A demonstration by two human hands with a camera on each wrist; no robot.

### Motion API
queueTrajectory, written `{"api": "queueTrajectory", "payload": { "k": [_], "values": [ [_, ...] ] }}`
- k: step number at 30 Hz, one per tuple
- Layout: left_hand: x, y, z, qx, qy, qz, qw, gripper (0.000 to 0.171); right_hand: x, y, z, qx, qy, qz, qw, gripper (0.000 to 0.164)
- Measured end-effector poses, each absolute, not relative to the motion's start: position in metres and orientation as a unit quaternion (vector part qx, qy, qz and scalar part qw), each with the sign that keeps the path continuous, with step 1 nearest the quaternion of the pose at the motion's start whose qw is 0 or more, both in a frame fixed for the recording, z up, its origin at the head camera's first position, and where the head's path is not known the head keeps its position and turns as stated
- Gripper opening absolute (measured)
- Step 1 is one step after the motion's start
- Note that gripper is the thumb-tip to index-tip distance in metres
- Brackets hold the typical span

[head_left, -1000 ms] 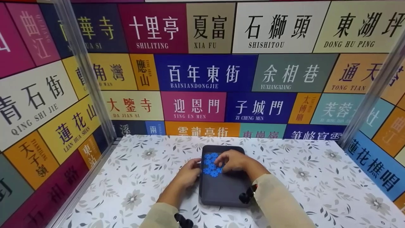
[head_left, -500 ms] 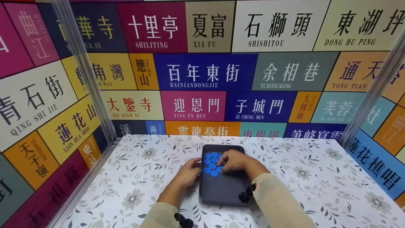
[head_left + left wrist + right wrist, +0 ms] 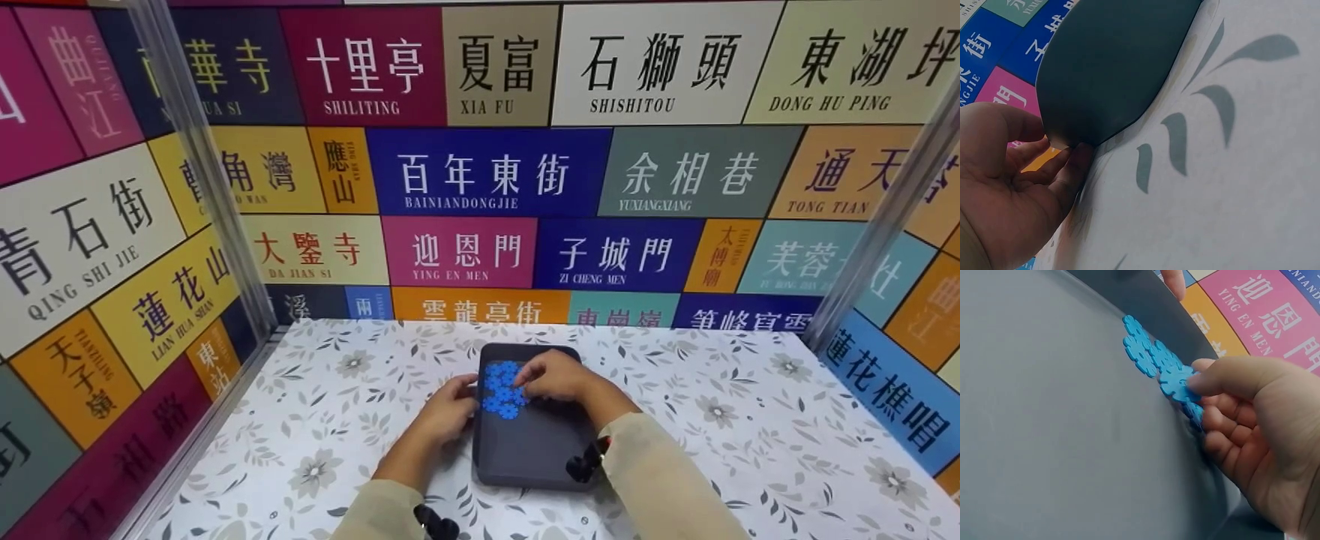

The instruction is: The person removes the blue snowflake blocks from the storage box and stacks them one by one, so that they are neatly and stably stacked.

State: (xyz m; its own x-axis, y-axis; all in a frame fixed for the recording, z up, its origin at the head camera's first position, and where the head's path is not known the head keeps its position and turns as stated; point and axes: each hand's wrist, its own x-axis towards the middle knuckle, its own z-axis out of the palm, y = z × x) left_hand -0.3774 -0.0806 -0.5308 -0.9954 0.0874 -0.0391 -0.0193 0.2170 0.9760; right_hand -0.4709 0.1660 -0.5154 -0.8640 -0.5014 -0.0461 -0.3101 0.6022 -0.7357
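Note:
A dark grey tray lies on the table, with several blue snowflake-shaped building discs clustered along its left side. My right hand is over the tray and pinches one blue snowflake disc between thumb and fingers. Other snowflake discs lie just beyond it against the tray wall. At the tray's left side, my left hand grips the edge. In the left wrist view its thumb is at the rim and its fingers touch the tray's outer wall.
A white tabletop with grey leaf and flower print surrounds the tray. Colourful panels with Chinese lettering stand behind and at both sides. Clear upright edges mark the corners. Small black devices sit at both sleeves.
My right hand has lifted slightly, and a snowflake disc is now tilted up between its fingertips. My left hand stays at the tray's edge.

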Motion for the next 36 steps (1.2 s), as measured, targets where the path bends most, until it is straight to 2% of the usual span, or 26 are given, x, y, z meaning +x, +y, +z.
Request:
{"api": "queueTrajectory", "payload": {
  "k": [13, 24, 36],
  "values": [
    [-0.376, -0.079, -0.530, 0.029, 0.768, 0.639, 0.036, 0.060, -0.456, 0.176, -0.493, -0.205, 0.830, -0.505, 0.115, 0.031],
    [-0.376, -0.080, -0.531, 0.028, 0.771, 0.635, 0.033, 0.059, -0.433, 0.214, -0.484, -0.117, 0.786, -0.605, 0.042, 0.036],
    [-0.377, -0.081, -0.532, 0.038, 0.780, 0.624, 0.029, 0.058, -0.422, 0.263, -0.502, -0.063, 0.767, -0.638, 0.026, 0.041]
  ]
}}
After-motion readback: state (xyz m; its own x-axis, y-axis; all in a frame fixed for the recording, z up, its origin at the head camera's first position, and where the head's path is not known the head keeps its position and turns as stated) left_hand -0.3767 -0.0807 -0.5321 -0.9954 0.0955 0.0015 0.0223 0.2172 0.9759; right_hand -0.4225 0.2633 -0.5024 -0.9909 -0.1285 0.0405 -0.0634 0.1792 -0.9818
